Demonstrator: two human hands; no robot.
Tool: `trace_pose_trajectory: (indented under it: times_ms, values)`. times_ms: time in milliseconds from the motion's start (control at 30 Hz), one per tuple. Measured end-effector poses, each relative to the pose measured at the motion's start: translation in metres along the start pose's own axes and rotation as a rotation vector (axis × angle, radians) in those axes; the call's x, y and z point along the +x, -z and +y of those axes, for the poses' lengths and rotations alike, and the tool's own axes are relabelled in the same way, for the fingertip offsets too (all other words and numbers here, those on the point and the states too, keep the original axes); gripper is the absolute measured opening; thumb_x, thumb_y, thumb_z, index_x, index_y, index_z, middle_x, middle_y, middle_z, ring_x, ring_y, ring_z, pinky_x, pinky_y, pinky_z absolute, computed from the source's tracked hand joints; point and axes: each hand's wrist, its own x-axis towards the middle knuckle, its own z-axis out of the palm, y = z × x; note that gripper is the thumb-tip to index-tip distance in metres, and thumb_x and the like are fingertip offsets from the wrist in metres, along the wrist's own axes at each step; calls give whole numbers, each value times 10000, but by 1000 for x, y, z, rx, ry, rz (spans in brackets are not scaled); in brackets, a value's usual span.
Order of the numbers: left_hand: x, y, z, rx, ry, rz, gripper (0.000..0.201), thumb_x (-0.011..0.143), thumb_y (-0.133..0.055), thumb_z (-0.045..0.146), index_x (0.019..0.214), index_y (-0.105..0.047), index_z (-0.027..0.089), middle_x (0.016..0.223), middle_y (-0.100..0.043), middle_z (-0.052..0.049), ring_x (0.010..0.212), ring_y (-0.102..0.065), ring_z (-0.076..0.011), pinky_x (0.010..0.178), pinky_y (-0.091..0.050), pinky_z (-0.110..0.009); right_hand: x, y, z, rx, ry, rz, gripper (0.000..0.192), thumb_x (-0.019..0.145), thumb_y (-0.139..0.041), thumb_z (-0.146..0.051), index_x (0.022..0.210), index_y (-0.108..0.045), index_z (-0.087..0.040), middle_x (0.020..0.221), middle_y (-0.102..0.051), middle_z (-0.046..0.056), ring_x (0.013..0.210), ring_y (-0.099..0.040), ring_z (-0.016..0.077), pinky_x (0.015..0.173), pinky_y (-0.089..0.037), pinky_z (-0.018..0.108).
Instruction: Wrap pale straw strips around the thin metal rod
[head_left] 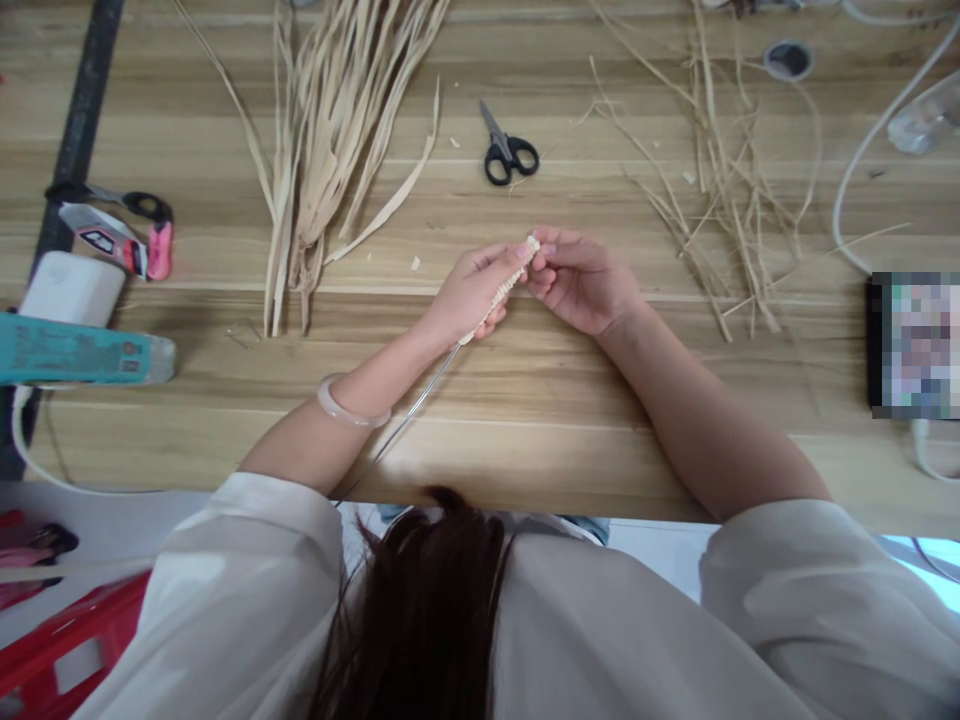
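Note:
My left hand [469, 290] is closed around a cream, ridged strip [507, 288] wrapped or plaited along a thin metal wire [420, 400]. The bare wire runs from the heel of that hand down past the table's front edge. At the strip's upper tip, the thumb and fingers of my right hand [589, 280] are pinched together; what exactly lies between them is partly hidden. Beyond both hands lie black-handled scissors [510, 155], their blades pointing away. To the left is a bundle of dried, straw-coloured leaf strips [330, 170].
Thin loose straw strands [720, 190] are scattered at right, near a white cable [844, 190] and a device with a blurred screen [919, 345]. On the left sit a teal box [75, 348], a white charger [71, 290] and a pink-ended cutter [160, 250]. A red stool [82, 640] stands below.

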Motion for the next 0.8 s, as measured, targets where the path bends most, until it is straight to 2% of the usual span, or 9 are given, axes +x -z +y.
trace_pose_trajectory:
  times_ms: [267,533,800]
  values:
    - [0,-1,-1,-25,17,25,398,883,-467,570,851,-501,174,452,-295,86,300,-288,-6,353,-188,-132,-3,2,-7,108,-116,-75,110,779,-668,-223,852,-591,-194,566,-512,-78,458,-430,48,477,-411,194]
    - [-2,-3,1,-84,-16,9,352,898,-471,509,777,-463,178,439,-303,91,276,-264,-4,341,-150,-126,-1,6,-5,45,-87,-104,104,794,-636,-271,857,-607,-192,523,-471,-72,446,-398,66,485,-377,228]
    - [-1,-2,0,-95,-16,38,328,897,-478,495,793,-484,184,434,-295,90,286,-279,-9,350,-193,-124,-2,-1,-2,25,-56,-54,150,776,-664,-280,887,-600,-203,508,-490,-79,414,-369,56,456,-365,216]
